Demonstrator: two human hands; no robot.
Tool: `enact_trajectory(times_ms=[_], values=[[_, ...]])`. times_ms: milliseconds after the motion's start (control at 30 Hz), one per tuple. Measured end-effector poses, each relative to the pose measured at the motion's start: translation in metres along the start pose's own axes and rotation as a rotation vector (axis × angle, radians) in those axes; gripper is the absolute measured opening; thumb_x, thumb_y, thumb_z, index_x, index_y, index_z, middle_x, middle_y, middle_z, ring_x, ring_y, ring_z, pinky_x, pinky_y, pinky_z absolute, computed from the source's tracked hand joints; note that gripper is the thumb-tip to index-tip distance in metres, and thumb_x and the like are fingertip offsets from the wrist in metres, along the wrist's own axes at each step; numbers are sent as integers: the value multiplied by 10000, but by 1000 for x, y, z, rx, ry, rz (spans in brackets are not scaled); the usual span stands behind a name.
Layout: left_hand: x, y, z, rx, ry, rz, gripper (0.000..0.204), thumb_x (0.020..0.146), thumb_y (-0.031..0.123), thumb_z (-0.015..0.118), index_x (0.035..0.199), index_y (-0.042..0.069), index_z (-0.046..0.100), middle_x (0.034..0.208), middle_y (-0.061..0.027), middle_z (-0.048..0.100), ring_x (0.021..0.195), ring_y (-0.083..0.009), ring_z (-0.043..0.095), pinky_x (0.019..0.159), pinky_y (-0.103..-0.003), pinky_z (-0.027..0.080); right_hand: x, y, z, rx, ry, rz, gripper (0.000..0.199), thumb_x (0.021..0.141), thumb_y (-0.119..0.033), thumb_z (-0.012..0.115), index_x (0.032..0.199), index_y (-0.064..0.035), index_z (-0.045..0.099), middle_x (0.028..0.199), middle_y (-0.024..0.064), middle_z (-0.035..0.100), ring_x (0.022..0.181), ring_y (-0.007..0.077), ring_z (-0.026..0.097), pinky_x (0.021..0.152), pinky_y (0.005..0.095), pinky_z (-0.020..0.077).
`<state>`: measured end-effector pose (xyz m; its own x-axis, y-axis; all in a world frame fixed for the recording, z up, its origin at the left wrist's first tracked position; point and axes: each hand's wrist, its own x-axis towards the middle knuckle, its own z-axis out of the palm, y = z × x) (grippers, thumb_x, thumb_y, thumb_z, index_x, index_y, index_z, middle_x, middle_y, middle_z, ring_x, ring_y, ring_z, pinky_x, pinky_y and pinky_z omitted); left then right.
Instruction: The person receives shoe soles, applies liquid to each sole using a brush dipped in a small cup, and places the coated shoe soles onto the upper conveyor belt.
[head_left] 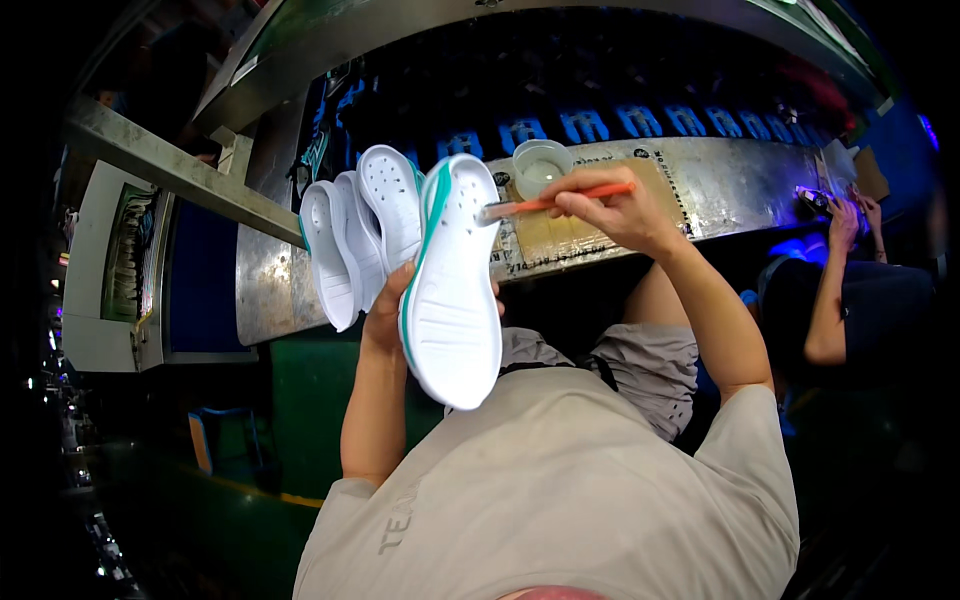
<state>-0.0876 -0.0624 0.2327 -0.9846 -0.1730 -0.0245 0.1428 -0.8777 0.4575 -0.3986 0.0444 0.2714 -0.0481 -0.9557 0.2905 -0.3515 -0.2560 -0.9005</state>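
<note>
One white shoe sole with a teal edge (450,290) stood almost upright in front of the person's chest, its inner face turned toward the brush so that the bristles could reach it. The left hand (392,305) was wrapped around the sole from behind and below, fingers closed on it, holding it just above the lap and in front of the bench. The right hand (612,205) was pinched shut on a thin orange-handled brush (555,202), held level like a pen, with the brush tip touching the upper rim of the sole. The two hands were apart, joined only through brush and sole. Just behind the brush, a small clear cup of pale liquid (540,168) sat on the bench (730,185), near enough for the brush to dip into, I judged. Three more white soles (355,235) leaned together at the left of the held one, fanned on edge against the metal bench top, seemingly kept close at hand. A yellowish mat (570,235) lay on the bench under the working spot. Beyond it ran a dark conveyor with blue-lit pieces (640,122) in a row. At the far right another person's arm (828,300) reached toward the same bench, well apart from the sole.
</note>
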Motion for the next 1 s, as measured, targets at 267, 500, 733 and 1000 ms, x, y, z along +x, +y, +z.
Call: enact_trajectory(times_ms=[267,500,733,1000], values=[[27,46,-1,591,302,462,851,1005,603,534,1537,-44,381,1389,-234,606,1244,-329,647,1083,-420,518,-30,-29,15,-2,-92,-84,175,977,-98,694,1098,3,770,920,108,783,827,167,743,761,278,585],[22,64,-11,881,383,657,856,997,657,506,1498,-34,440,1384,-228,610,1244,-324,642,1088,-435,512,-51,-46,38,114,20,55,147,981,-79,673,1031,35,751,854,107,774,784,147,735,721,257,582],[45,34,-10,1209,412,980,1041,982,569,663,1665,46,77,1655,-146,276,1511,-270,289,1230,-441,261,-59,-37,73,580,292,365,295,1072,-215,588,1041,36,741,814,76,742,699,90,637,671,227,530],[67,8,-20,1153,302,875,1094,919,462,799,1666,58,109,1601,-93,363,1426,-225,401,1199,-375,293,-28,-33,81,866,418,262,351,1105,-259,538,1095,42,717,858,94,736,737,119,656,698,239,532]])
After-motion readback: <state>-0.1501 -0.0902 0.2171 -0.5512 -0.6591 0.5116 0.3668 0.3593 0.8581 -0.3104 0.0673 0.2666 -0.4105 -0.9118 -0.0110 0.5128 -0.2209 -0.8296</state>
